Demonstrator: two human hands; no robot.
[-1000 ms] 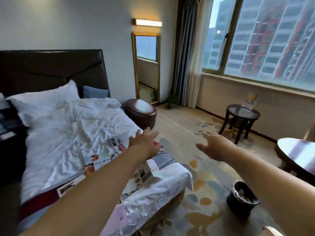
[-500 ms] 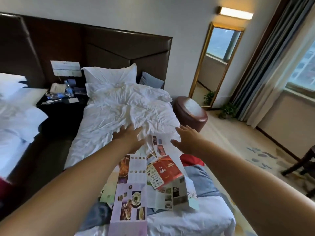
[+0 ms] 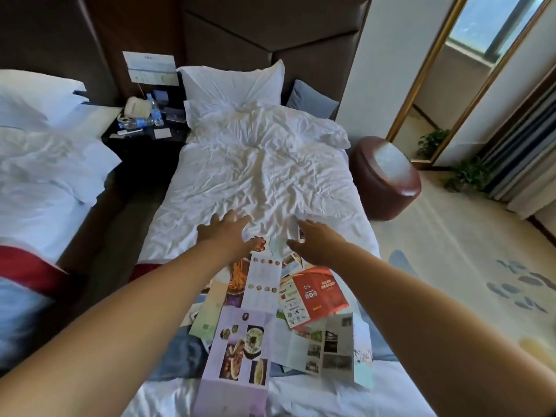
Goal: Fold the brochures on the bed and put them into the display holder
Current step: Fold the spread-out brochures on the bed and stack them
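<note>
Presently both arms reach forward over the foot of the bed with the crumpled white duvet (image 3: pixel 255 176). The left grip (image 3: pixel 224 233), a bare hand, is wide, fingers straight and spread, holding nothing, over the duvet at the far left edge of the loose pile of printed paper brochures (image 3: pixel 270 311). The right grip (image 3: pixel 316 245) is just as wide and empty-handed, above the pile's far right end; I cannot tell whether either touches paper.

The brochures lie unfolded and overlapping across the foot of the bed: a long lilac food brochure (image 3: pixel 240 350) nearest, a red brochure (image 3: pixel 319 291) to its right, a white one with round pictures (image 3: pixel 264 278) between the forearms, and a grey photo sheet (image 3: pixel 328 344) under the right forearm.

Beyond, a white pillow (image 3: pixel 231 82) leans on the dark headboard (image 3: pixel 270 31). A black nightstand (image 3: pixel 141 139) with water bottles (image 3: pixel 155 111) separates this bed from a second white bed (image 3: pixel 36 164) on the left. A round brown leather stool (image 3: pixel 385 179) stands just beside the bed's right edge, near a gold-framed mirror (image 3: pixel 451 70) and a potted plant (image 3: pixel 469 173).
</note>
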